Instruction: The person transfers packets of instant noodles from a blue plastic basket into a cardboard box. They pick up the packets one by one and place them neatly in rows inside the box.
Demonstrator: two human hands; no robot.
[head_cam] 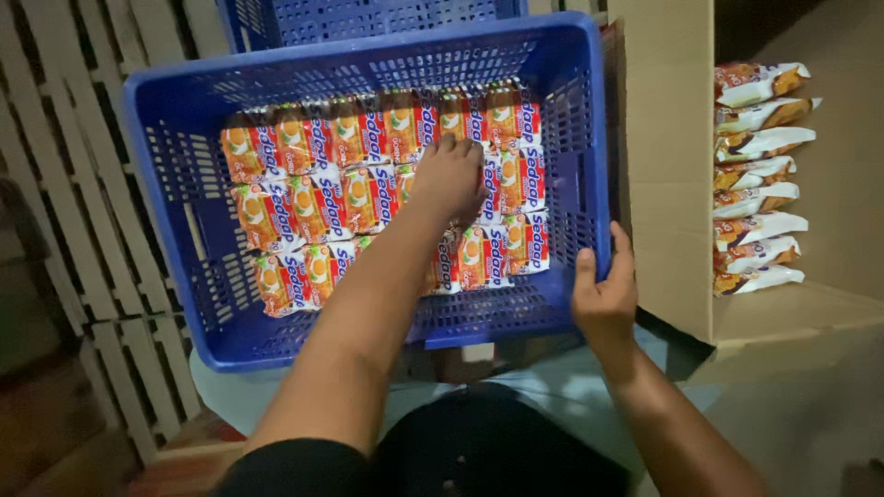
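Observation:
A blue plastic crate with slotted walls stands in front of me, filled with rows of orange, red and white noodle packets standing on edge. My left hand reaches into the crate and rests palm down on the packets near the middle right, fingers slightly spread on their tops. My right hand grips the crate's near right corner, thumb over the rim.
An open cardboard box stands to the right, holding a row of similar packets stacked on edge. A second blue crate sits behind the first. White slatted panels lie on the left.

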